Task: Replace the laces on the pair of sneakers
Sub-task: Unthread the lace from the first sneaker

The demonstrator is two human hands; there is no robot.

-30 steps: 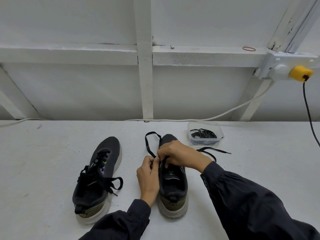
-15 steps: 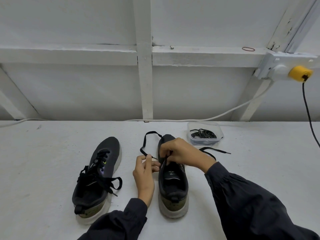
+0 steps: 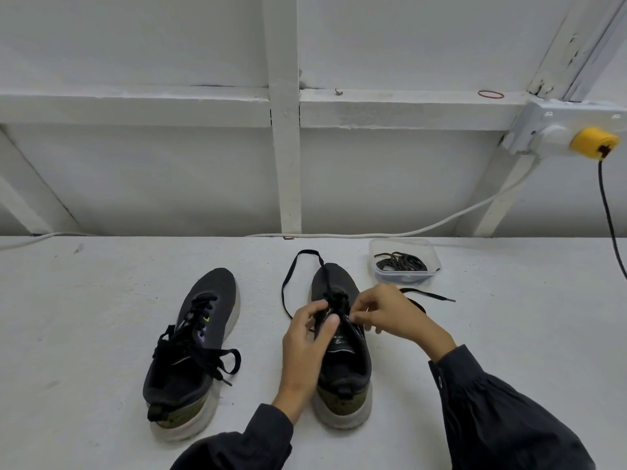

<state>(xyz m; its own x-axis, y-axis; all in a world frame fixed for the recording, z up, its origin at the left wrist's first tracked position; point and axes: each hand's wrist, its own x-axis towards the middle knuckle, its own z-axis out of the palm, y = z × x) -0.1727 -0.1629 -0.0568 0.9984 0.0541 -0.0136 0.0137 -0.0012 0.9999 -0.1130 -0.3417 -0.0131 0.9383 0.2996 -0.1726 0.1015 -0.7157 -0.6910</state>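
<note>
I am looking at a clear tub [image 3: 435, 263] sitting at the far side of the table [image 3: 84, 317], with spare laces [image 3: 400, 261] coiled inside it. A white cable [image 3: 373, 235] is running along the foot of the wall, and a black cord [image 3: 607, 212] is hanging from a yellow plug [image 3: 595, 144] at far right. The left shoe [image 3: 207, 317] is lying well apart to the left, toe angled away and a little right, with black laces hanging loose over its side.

The right shoe [image 3: 344, 371] is standing on its sole near the table's middle. Its heel is facing me, its toe is pointing at the wall, and its long axis is running near to far. Both hands are covering its throat, so the eyelets are hiding from me. The left hand [image 3: 305, 340] is curling its grip round the upper's left edge, thumb lying on the tongue. The right hand [image 3: 390, 315] is pinching the lace [image 3: 287, 283] at the right edge with a tight grip. The lace is looping out left of the toe, and its other end is trailing right toward the tub.
</note>
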